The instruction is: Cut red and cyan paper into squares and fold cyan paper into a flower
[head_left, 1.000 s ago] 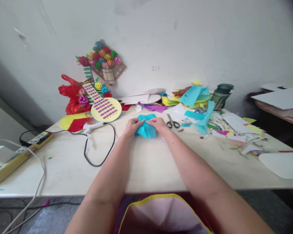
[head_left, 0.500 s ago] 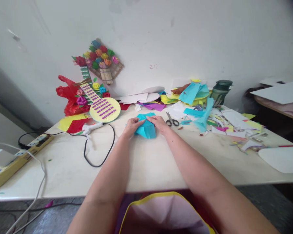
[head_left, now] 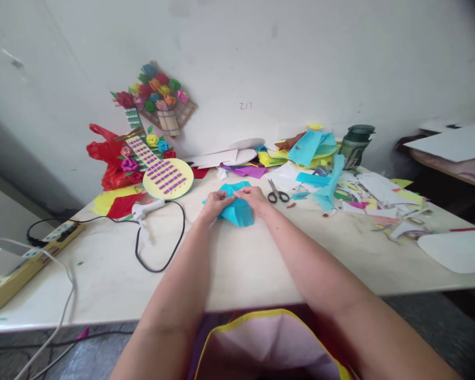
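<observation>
Between my two hands is a piece of bright blue crepe paper (head_left: 239, 214), creased and partly folded, held just over the table. My left hand (head_left: 215, 205) pinches its left side between thumb and fingers. My right hand (head_left: 253, 198) pinches the upper right part, its fingertips close to those of the left. Part of the paper is hidden behind the fingers. Black-handled scissors (head_left: 277, 194) lie right beside my right hand. Left of my left hand rests a white glue gun (head_left: 148, 208), its black cord looped on the table.
A yellow guitar-shaped craft (head_left: 168, 179) leans at the back left near a red plastic bag (head_left: 108, 153). Coloured paper (head_left: 312, 150), a dark green bottle (head_left: 357, 146) and paper scraps (head_left: 374, 195) crowd the right. A power strip (head_left: 35, 258) lies along the left edge.
My fingertips have drawn closer together on the blue crepe paper, the right hand shifting slightly left. The whole view has shifted a little.
</observation>
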A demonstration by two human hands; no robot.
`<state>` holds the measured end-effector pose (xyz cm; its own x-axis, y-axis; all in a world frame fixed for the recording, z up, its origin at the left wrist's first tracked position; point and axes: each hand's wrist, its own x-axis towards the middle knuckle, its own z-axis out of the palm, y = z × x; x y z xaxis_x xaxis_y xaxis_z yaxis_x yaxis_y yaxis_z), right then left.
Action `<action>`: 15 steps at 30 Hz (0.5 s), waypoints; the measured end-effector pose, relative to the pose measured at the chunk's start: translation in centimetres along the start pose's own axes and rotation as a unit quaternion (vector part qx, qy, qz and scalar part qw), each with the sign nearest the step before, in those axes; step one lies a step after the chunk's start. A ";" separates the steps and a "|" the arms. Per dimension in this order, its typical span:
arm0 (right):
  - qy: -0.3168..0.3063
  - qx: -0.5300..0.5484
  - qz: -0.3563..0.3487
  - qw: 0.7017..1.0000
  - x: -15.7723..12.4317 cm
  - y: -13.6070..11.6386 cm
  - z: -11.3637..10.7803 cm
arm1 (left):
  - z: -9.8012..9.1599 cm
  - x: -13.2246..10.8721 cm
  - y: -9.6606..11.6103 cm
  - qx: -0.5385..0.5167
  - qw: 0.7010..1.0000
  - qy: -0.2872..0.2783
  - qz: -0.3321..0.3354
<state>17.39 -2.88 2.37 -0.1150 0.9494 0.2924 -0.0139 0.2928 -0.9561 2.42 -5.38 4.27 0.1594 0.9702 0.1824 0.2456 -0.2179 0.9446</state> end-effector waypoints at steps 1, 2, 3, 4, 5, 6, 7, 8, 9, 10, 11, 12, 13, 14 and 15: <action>0.003 0.000 0.001 1.000 0.0 0.0 0.0 | 0.0 0.0 0.1 0.003 1.000 0.000 0.001; 0.006 -0.001 0.001 1.000 0.1 0.0 0.0 | 0.0 -0.1 0.1 0.004 1.000 -0.001 0.001; 0.009 -0.004 0.000 1.000 0.1 0.1 0.1 | 0.0 -0.1 0.1 0.002 1.000 -0.003 0.002; 0.012 -0.006 -0.001 1.000 0.1 0.1 0.1 | 0.0 -0.1 0.1 -0.002 1.000 -0.006 0.002; 0.014 -0.008 0.000 1.000 0.1 0.0 0.1 | 0.0 -0.1 0.1 -0.010 1.000 -0.010 0.002; 0.016 -0.007 0.002 1.000 0.1 0.0 0.1 | 0.0 -0.1 0.1 -0.020 1.000 -0.016 0.003; 0.017 -0.006 0.006 1.000 0.1 -0.1 0.2 | -0.1 -0.1 0.1 -0.031 0.999 -0.022 0.002; 0.018 -0.003 0.009 1.000 0.0 -0.2 0.2 | -0.1 -0.1 0.0 -0.044 0.999 -0.028 0.001; 0.018 -0.002 0.011 1.000 0.0 -0.2 0.2 | -0.1 -0.1 0.0 -0.056 0.998 -0.034 -0.002; 0.016 0.000 0.010 1.000 -0.1 -0.3 0.2 | -0.1 -0.2 -0.1 -0.068 0.997 -0.038 -0.006; 0.014 0.001 0.009 1.000 -0.1 -0.4 0.2 | -0.1 -0.2 -0.1 -0.077 0.996 -0.041 -0.011; 0.011 0.001 0.007 1.000 -0.2 -0.4 0.2 | -0.2 -0.1 -0.2 -0.085 0.995 -0.042 -0.017; 0.006 0.001 0.007 1.000 -0.2 -0.3 0.2 | -0.2 -0.1 -0.2 -0.091 0.995 -0.042 -0.020; 0.001 0.000 0.007 1.000 -0.2 -0.3 0.1 | -0.2 -0.1 -0.3 -0.096 0.994 -0.041 -0.022; -0.005 -0.003 0.005 1.000 -0.1 -0.2 0.1 | -0.3 0.0 -0.5 -0.101 0.994 -0.040 -0.021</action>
<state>17.34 -3.07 2.51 -0.1250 0.9509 0.2832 -0.0071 0.2846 -0.9586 2.06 -5.23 3.91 0.2304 0.9648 0.1270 0.0589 -0.1441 0.9878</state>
